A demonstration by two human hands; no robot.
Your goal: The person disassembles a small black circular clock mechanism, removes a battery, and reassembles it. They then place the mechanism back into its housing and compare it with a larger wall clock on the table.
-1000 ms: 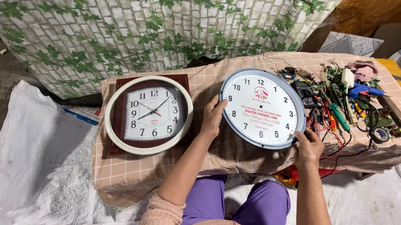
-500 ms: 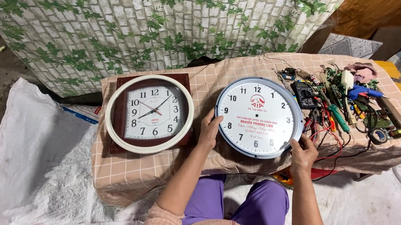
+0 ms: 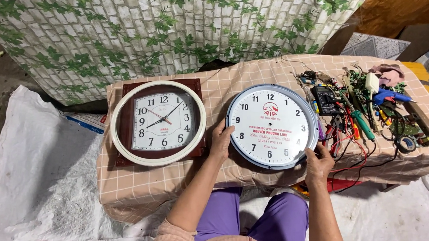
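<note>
Since half a second ago, the round grey-rimmed clock (image 3: pixel 271 125) has come down flatter on the surface (image 3: pixel 170 183), near the middle of the frame. Left hand (image 3: pixel 221 140) lies open with fingers on the clock's left edge; right hand (image 3: pixel 318 164) curls around its lower right rim. So the clock sits between both hands, a little above them in the frame, and both touch it. At left lies a square brown clock with a cream ring (image 3: pixel 158 122). A white sack with a blue strip (image 3: pixel 84 121) peeks out further left. Tools and wires (image 3: pixel 371 111) fill the upper right.
</note>
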